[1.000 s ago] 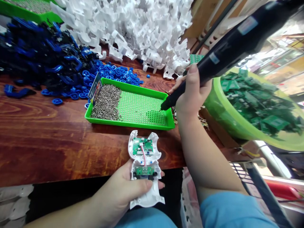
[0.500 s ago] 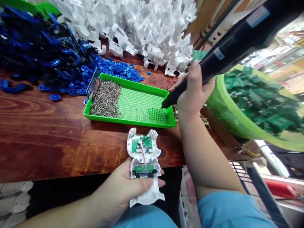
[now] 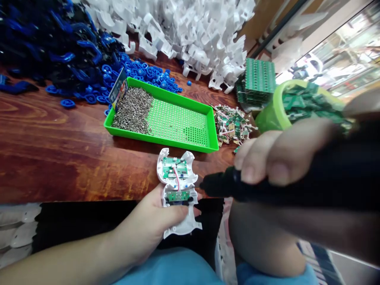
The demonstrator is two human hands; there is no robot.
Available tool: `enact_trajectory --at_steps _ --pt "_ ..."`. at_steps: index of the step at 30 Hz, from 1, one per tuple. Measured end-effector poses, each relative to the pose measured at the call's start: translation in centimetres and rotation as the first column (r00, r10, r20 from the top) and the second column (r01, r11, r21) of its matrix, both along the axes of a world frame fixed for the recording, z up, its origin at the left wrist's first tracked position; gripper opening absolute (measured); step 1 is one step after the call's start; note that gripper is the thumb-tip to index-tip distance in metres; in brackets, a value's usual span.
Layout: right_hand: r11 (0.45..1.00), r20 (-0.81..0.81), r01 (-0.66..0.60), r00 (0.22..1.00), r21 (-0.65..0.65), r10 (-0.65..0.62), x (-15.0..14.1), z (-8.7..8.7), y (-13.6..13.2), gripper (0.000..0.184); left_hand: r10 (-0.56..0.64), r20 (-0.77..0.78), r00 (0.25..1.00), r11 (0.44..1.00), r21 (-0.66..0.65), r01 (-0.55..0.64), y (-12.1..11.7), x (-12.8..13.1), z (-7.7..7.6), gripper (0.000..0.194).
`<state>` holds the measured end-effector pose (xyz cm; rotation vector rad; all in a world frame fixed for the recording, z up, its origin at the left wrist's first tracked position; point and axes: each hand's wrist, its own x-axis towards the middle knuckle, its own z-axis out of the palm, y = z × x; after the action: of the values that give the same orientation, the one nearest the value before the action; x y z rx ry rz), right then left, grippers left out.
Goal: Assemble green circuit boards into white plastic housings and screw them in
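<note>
My left hand grips a white plastic housing, its thumb lying across the lower part. Two green circuit boards sit in the housing, joined by a red and white cable. In my right hand is a black electric screwdriver, fingers wrapped round its body and blurred by motion. Its tip points left, close to the housing's right edge; whether it touches I cannot tell. Beyond the housing lies a green perforated tray with a heap of small screws at its left end.
Blue and black plastic parts and small blue discs are piled at the left. White shells are heaped at the back. To the right are stacked green boards, small wired boards and a green tub of boards.
My right hand has drawn the screwdriver back from the tray's right end, swinging it down towards the housing. The housing stays in my left hand. The view has shifted slightly.
</note>
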<state>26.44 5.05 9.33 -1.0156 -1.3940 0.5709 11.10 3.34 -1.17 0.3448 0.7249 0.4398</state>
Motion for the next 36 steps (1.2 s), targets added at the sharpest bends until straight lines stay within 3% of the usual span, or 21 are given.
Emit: enact_trajectory --at_steps 3,7,14,16,20,26,32,36 --pt "0.986 -0.008 -0.082 0.997 -0.142 0.082 -1.5 0.2 -2.2 0.023 0.019 0.011 1.000 1.000 0.017 -0.019 -0.1 0.2 0.1 0.028" --pt "0.990 -0.124 0.007 0.992 -0.140 -0.024 -2.9 -0.1 -2.9 0.030 0.032 0.036 0.999 0.999 0.043 -0.033 -0.1 0.2 0.3 0.022" --pt "0.988 -0.100 0.044 0.993 -0.147 -0.060 -2.8 -0.4 -2.9 0.031 0.024 0.059 0.998 0.998 0.062 -0.028 -0.2 0.2 0.2 0.026" --pt "0.983 -0.056 -0.059 0.997 -0.172 0.050 -1.7 -0.2 -2.7 0.033 0.028 0.066 0.997 0.997 0.069 -0.032 -0.2 0.2 0.3 0.028" --pt "0.899 0.004 -0.319 0.942 -0.300 0.336 -0.1 0.2 -2.3 0.039 0.045 0.085 0.995 0.996 0.078 -0.052 -0.2 0.3 0.5 0.032" --pt "0.986 -0.092 -0.016 0.996 -0.168 0.000 -3.1 -0.3 -2.8 0.038 0.054 0.083 0.995 0.996 0.062 -0.059 -0.2 0.3 0.8 0.035" --pt "0.987 -0.061 -0.008 0.998 -0.162 -0.002 -3.5 -1.1 -2.7 0.029 0.048 0.067 0.997 0.996 0.070 -0.053 -0.1 0.1 1.0 0.035" --pt "0.992 -0.153 0.002 0.988 -0.124 -0.021 -2.2 -1.2 -2.9 0.025 0.019 0.048 0.999 0.999 0.046 -0.021 0.0 0.0 0.9 0.030"
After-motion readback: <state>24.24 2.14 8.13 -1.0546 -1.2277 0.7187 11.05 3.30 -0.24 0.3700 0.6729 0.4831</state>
